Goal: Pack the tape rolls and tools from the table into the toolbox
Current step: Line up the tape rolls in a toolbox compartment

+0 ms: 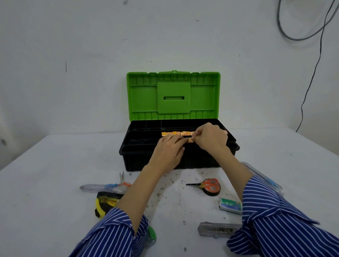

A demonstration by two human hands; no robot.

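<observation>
The black toolbox (135, 158) stands open with its green lid (142, 94) upright at the back. A row of small orange packets (172, 133) lies in a compartment of its top tray. Both hands are over that tray. My left hand (168, 152) and my right hand (211, 139) together pinch one small orange packet (190, 140) between their fingertips. On the table in front lie orange-handled scissors (209, 184) on a black tape roll (212, 192), a yellow-black tape roll (106, 202), a staple box (231, 204) and a clear utility knife (216, 229).
Small orange snips (123, 181) and a clear tool with blue parts (99, 187) lie at the left. A clear case (266, 179) sits by my right sleeve. A green item (152, 233) peeks from under my left sleeve. Cables hang on the wall at the right.
</observation>
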